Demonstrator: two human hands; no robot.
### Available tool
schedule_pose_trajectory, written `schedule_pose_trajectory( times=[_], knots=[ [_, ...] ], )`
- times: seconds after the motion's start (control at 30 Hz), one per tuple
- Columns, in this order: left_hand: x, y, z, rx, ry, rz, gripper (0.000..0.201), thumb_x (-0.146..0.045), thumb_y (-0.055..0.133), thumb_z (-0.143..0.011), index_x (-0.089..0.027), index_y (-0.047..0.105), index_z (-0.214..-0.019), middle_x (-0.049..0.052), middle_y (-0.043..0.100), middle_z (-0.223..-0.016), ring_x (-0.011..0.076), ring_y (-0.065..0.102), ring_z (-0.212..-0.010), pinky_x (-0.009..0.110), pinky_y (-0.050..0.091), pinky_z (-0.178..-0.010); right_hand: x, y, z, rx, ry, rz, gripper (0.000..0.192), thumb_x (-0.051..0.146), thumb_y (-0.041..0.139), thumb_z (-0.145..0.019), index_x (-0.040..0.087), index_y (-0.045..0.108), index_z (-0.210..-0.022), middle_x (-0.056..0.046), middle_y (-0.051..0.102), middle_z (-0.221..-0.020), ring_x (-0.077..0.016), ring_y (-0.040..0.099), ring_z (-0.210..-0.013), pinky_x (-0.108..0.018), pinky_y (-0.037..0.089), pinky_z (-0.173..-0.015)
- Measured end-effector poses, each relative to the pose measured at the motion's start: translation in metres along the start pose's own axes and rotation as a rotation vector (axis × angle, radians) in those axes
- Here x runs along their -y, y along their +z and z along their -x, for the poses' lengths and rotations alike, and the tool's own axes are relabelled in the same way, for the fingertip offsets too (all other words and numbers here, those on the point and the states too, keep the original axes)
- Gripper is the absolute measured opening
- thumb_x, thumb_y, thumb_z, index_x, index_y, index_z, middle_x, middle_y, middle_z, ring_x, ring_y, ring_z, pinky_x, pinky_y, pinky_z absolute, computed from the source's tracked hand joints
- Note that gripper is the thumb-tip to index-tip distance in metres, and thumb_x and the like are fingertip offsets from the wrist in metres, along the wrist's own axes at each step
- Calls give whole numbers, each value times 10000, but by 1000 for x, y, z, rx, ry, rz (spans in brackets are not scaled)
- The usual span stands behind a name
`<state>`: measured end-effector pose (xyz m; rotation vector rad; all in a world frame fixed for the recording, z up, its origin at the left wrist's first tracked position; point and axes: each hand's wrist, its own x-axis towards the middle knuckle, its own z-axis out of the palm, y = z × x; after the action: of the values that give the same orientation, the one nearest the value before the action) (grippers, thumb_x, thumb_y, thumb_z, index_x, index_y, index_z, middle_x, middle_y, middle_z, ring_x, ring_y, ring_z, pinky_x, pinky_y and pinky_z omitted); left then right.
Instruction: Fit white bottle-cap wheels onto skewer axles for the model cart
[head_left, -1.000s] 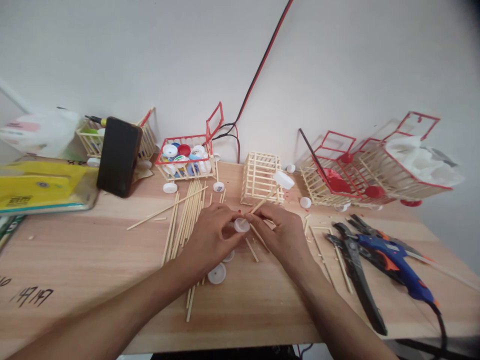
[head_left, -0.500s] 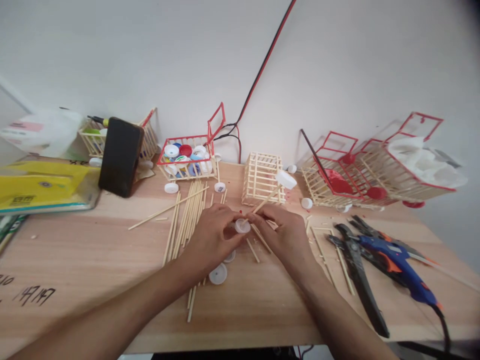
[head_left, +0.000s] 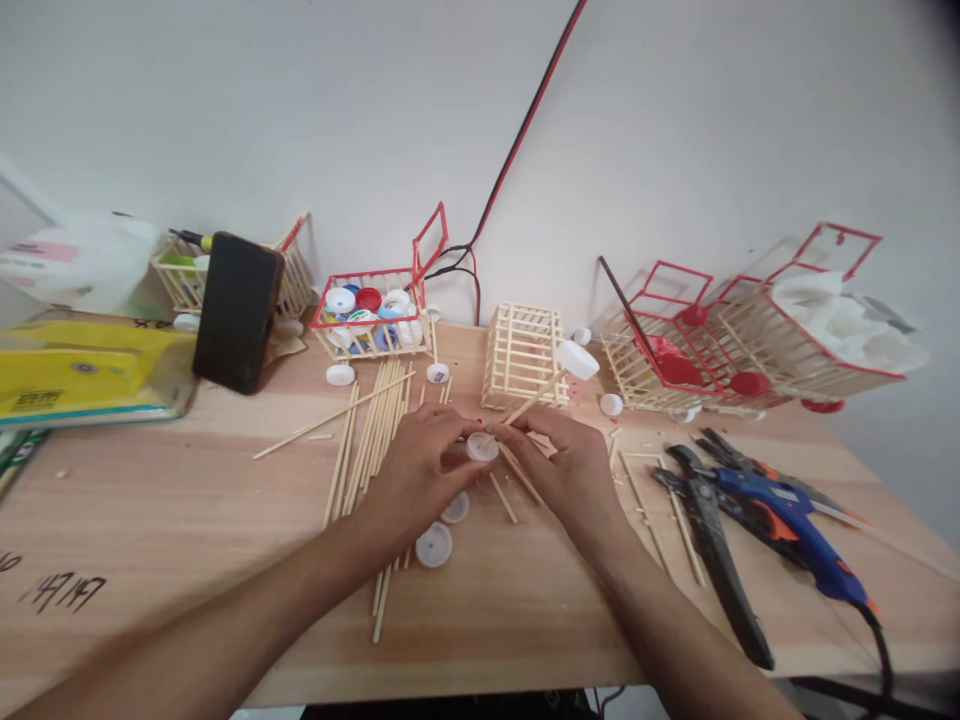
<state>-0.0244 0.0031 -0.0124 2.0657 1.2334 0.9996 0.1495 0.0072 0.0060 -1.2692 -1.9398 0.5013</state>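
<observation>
At the centre of the frame, a small white bottle cap (head_left: 481, 447) is pinched between the fingers of the left hand (head_left: 417, 475) and the right hand (head_left: 568, 468), both clamped on it. A thin wooden stick (head_left: 534, 399) (another white cap at its far end) rises from it toward the upper right. Loose sticks are scattered over the pale wooden counter (head_left: 165, 500), which is backed by a white wall.

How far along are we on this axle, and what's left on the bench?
Done: a white cap sits on the far end of the stick. In hand: left hand and right hand hold a second cap at its near end. Left: two loose caps and the bare stick cage.
</observation>
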Motion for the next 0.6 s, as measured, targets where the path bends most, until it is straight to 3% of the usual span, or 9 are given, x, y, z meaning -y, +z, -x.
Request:
schedule_pose_trajectory(
  times=[0.6],
  knots=[
    [0, 0, -1, 13, -16, 26, 226, -263, 660, -779, -225, 641, -1001, 43, 646, -995, 213, 559, -980, 390, 430, -872, 1, -1, 0, -6, -18, -25, 166, 302, 583, -852, 222, 704, -771, -19, 703, -798, -171, 633, -766, -306, 467, -749]
  ],
)
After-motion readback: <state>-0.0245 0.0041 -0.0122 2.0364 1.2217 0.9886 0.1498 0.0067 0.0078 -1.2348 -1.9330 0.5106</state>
